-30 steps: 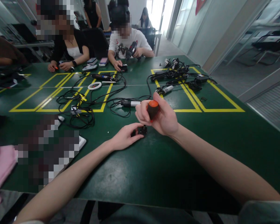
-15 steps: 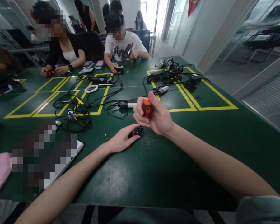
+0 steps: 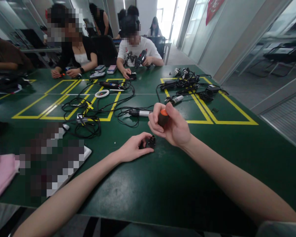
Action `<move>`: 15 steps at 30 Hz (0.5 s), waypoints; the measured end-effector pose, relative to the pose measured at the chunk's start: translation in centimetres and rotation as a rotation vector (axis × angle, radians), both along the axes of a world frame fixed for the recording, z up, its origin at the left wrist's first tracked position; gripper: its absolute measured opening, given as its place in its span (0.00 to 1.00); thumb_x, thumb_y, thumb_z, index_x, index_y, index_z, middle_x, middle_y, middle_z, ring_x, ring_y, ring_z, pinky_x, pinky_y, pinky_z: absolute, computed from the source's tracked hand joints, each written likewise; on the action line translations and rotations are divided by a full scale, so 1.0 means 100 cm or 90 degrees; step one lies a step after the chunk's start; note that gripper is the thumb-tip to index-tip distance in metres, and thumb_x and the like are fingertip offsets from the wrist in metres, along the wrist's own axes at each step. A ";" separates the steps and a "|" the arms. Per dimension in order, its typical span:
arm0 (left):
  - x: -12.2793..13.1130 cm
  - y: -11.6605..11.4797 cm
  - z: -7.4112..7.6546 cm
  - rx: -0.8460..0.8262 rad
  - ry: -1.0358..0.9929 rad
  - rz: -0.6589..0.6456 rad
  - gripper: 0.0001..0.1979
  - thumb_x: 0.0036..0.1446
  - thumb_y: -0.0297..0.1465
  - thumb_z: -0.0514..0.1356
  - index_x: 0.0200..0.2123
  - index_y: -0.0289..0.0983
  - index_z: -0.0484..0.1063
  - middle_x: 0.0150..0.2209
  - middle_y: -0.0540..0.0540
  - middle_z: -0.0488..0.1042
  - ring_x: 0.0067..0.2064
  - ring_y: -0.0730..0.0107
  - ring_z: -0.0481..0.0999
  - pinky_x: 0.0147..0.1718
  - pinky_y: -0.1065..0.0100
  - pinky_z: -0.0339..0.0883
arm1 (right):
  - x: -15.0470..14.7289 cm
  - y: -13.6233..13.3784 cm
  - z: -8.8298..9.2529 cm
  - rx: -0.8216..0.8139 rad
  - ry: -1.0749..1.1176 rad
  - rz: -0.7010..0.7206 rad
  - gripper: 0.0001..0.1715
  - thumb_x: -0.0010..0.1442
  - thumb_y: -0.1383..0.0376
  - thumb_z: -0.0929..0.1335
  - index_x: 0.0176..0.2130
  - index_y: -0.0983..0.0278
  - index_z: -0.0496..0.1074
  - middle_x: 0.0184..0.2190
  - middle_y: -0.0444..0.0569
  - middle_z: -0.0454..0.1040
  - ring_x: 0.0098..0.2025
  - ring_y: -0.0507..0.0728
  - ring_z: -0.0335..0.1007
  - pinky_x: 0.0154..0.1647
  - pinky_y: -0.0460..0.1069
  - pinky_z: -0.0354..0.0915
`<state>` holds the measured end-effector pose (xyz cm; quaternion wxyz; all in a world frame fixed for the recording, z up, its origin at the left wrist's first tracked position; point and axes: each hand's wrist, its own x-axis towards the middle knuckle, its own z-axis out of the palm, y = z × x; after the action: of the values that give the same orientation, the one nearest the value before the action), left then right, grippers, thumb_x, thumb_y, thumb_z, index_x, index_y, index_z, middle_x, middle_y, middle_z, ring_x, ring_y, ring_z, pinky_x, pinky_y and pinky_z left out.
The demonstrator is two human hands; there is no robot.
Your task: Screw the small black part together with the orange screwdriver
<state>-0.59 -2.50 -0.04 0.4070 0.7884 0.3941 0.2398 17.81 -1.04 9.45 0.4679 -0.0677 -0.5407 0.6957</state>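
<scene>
My right hand (image 3: 173, 126) is wrapped round the black handle of a screwdriver (image 3: 163, 118) with an orange end, held above the table. Its shaft and tip are hidden by the fingers. To the lower left, my left hand (image 3: 134, 147) rests on the green table (image 3: 128, 187), thumb and fingers around a small black part (image 3: 151, 142) with a short metal cylinder standing up from it. The screwdriver hand is up and to the right of that part, apart from it.
Tangled black cables (image 3: 87, 126), a black-and-silver pen-shaped tool (image 3: 140, 113) and a white tape roll (image 3: 102, 93) lie ahead. More cables (image 3: 187, 84) are at the far right. A pink cloth (image 3: 3, 174) lies at left. Across the table, a person (image 3: 140, 49) holds a power drill (image 3: 140, 58).
My right hand with the screwdriver has shifted slightly right, away from the small part, and the handle has tilted. The cylinder's top now shows. The whole view has also shifted a little.
</scene>
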 end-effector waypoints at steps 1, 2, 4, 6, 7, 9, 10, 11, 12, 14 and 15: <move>0.000 0.000 0.000 0.000 -0.002 0.004 0.22 0.65 0.40 0.68 0.58 0.37 0.74 0.32 0.53 0.71 0.32 0.69 0.68 0.35 0.68 0.64 | 0.000 0.000 0.001 -0.004 -0.011 -0.006 0.31 0.69 0.41 0.71 0.29 0.63 0.68 0.17 0.37 0.60 0.16 0.46 0.48 0.17 0.43 0.48; 0.000 0.001 -0.001 -0.001 -0.004 0.004 0.21 0.65 0.39 0.67 0.57 0.37 0.74 0.33 0.53 0.72 0.33 0.69 0.69 0.36 0.68 0.64 | 0.000 0.001 0.002 -0.012 -0.022 -0.009 0.33 0.69 0.40 0.70 0.28 0.64 0.68 0.17 0.37 0.59 0.16 0.46 0.48 0.17 0.43 0.48; 0.000 0.002 -0.001 -0.007 -0.010 0.002 0.19 0.67 0.38 0.66 0.57 0.37 0.74 0.34 0.52 0.72 0.34 0.69 0.68 0.36 0.68 0.64 | 0.000 0.000 0.004 -0.031 -0.036 0.001 0.36 0.69 0.39 0.69 0.25 0.64 0.66 0.16 0.36 0.55 0.17 0.45 0.45 0.17 0.43 0.45; 0.000 0.002 -0.002 -0.014 -0.015 -0.004 0.20 0.67 0.39 0.65 0.57 0.36 0.74 0.33 0.52 0.71 0.33 0.69 0.68 0.36 0.68 0.64 | 0.000 0.000 0.004 -0.038 -0.034 0.018 0.37 0.68 0.37 0.68 0.25 0.63 0.65 0.16 0.34 0.51 0.16 0.45 0.41 0.18 0.42 0.43; 0.000 0.003 -0.002 -0.016 -0.017 -0.005 0.20 0.67 0.39 0.65 0.57 0.36 0.74 0.33 0.53 0.70 0.33 0.69 0.67 0.36 0.68 0.64 | -0.001 -0.001 0.004 -0.035 -0.029 0.026 0.36 0.68 0.36 0.68 0.27 0.63 0.65 0.16 0.33 0.49 0.16 0.45 0.39 0.18 0.42 0.42; -0.001 0.003 -0.003 -0.015 -0.020 -0.009 0.19 0.68 0.39 0.65 0.57 0.36 0.75 0.33 0.53 0.70 0.33 0.69 0.67 0.36 0.68 0.64 | -0.001 -0.002 0.003 -0.027 -0.017 0.036 0.33 0.66 0.37 0.70 0.31 0.61 0.65 0.15 0.31 0.49 0.16 0.45 0.36 0.18 0.41 0.42; -0.001 0.003 -0.003 -0.013 -0.021 -0.011 0.19 0.68 0.39 0.64 0.57 0.36 0.75 0.33 0.53 0.70 0.33 0.69 0.67 0.36 0.68 0.63 | -0.001 -0.002 0.002 -0.024 -0.015 0.037 0.32 0.66 0.38 0.71 0.32 0.61 0.64 0.15 0.31 0.50 0.16 0.45 0.36 0.18 0.41 0.42; -0.001 0.003 -0.004 -0.011 -0.019 -0.013 0.19 0.68 0.39 0.64 0.57 0.36 0.75 0.33 0.52 0.70 0.33 0.69 0.67 0.36 0.68 0.63 | -0.001 -0.003 0.002 -0.021 -0.015 0.036 0.31 0.65 0.39 0.72 0.33 0.60 0.63 0.15 0.30 0.51 0.16 0.45 0.36 0.18 0.41 0.42; -0.001 0.004 -0.005 -0.007 -0.015 -0.014 0.19 0.69 0.39 0.64 0.58 0.36 0.75 0.33 0.52 0.71 0.33 0.68 0.67 0.36 0.68 0.64 | -0.001 -0.003 0.001 -0.018 -0.017 0.031 0.30 0.65 0.40 0.73 0.33 0.60 0.62 0.16 0.30 0.52 0.16 0.45 0.37 0.18 0.40 0.42; -0.002 0.004 -0.005 0.003 -0.004 -0.013 0.19 0.70 0.39 0.63 0.58 0.36 0.75 0.33 0.52 0.71 0.34 0.68 0.68 0.37 0.68 0.64 | -0.001 -0.002 0.001 -0.010 -0.022 0.016 0.30 0.64 0.41 0.73 0.33 0.60 0.63 0.16 0.32 0.55 0.16 0.45 0.40 0.17 0.41 0.44; -0.002 0.004 -0.005 0.009 0.001 -0.012 0.19 0.70 0.39 0.63 0.58 0.36 0.75 0.34 0.51 0.72 0.34 0.68 0.68 0.37 0.68 0.64 | -0.001 -0.001 0.001 -0.006 -0.027 0.009 0.30 0.65 0.40 0.73 0.32 0.61 0.64 0.16 0.33 0.57 0.16 0.45 0.43 0.16 0.41 0.46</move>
<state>-0.77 -2.08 -0.58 0.4035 0.7952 0.3848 0.2381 17.70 -1.18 9.52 0.4510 -0.0809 -0.5478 0.7000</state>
